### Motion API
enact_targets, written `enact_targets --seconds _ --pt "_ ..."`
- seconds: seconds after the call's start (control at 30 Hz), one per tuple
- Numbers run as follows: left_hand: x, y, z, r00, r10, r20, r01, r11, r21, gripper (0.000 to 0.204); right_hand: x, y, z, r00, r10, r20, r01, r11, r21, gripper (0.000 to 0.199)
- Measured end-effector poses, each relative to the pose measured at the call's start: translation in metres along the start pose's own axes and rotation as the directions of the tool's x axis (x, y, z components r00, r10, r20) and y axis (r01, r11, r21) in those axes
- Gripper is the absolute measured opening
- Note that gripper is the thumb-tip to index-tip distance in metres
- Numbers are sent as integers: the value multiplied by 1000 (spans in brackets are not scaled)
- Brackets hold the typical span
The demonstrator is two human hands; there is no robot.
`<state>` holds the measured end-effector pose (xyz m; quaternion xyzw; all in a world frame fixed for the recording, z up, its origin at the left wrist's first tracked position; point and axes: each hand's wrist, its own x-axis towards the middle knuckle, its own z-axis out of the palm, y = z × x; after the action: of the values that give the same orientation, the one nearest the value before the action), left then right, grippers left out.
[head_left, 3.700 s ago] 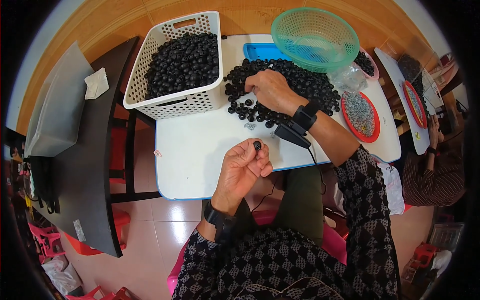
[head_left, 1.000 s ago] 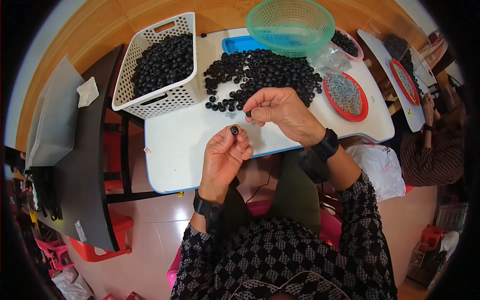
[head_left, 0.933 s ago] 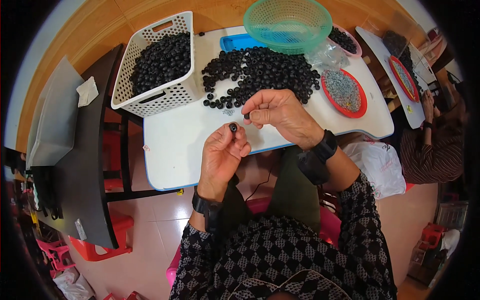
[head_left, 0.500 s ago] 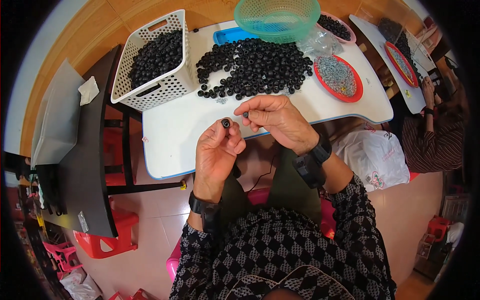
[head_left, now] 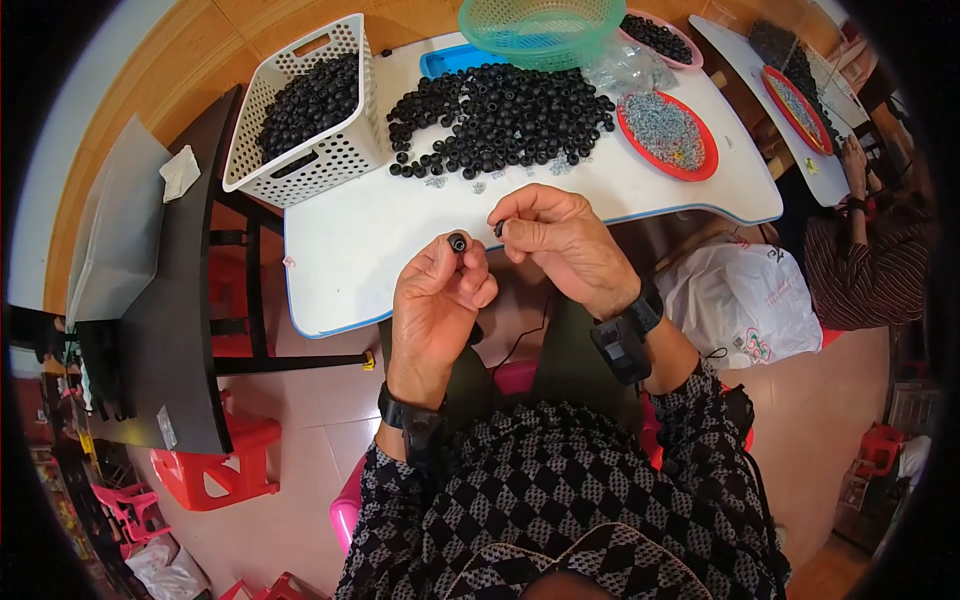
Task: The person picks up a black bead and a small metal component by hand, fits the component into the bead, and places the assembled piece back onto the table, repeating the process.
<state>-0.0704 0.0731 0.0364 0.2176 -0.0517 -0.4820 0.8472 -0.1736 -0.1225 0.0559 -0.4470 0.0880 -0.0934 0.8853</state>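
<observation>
Between the thumb and fingers of my left hand (head_left: 440, 287) sits a small round black part (head_left: 458, 243), its ringed hole facing up. My right hand (head_left: 567, 240) pinches a smaller dark piece (head_left: 499, 228) between thumb and forefinger, a short way right of the left hand and apart from it. Both hands are raised at the table's near edge. Beyond them a heap of black round parts (head_left: 510, 115) covers the middle of the white table (head_left: 350, 240). To the right of the heap a red plate (head_left: 708, 150) holds many small silvery pieces (head_left: 660, 130).
A white perforated basket (head_left: 340, 150) of black parts stands at the left. Behind the heap are a green colander (head_left: 540, 30), a blue tray (head_left: 455, 60), a clear bag (head_left: 630, 70) and a pink bowl (head_left: 690, 50). Another person's hand (head_left: 855, 165) is at the neighbouring table. A white bag (head_left: 740, 300) sits low right.
My right hand has shifted slightly right, and the piece in it is turned differently. The left hand still grips the round part. The whole view has tilted a little.
</observation>
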Motion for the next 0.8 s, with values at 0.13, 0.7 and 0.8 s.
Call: enact_targets --seconds 0.13,0.7,0.8 --pt "-14 -10 10 1000 3 -24 -3 1000 12 23 -21 3 8 1000 16 -17 -16 1000 20 19" --pt "-29 -22 14 995 69 -76 -64 996 58 24 -45 5 38 967 -255 -10 240 921 -307 17" --pt "-25 -24 13 995 74 -68 -69 995 70 24 -40 8 35 974 -224 -21 210 940 -269 16"
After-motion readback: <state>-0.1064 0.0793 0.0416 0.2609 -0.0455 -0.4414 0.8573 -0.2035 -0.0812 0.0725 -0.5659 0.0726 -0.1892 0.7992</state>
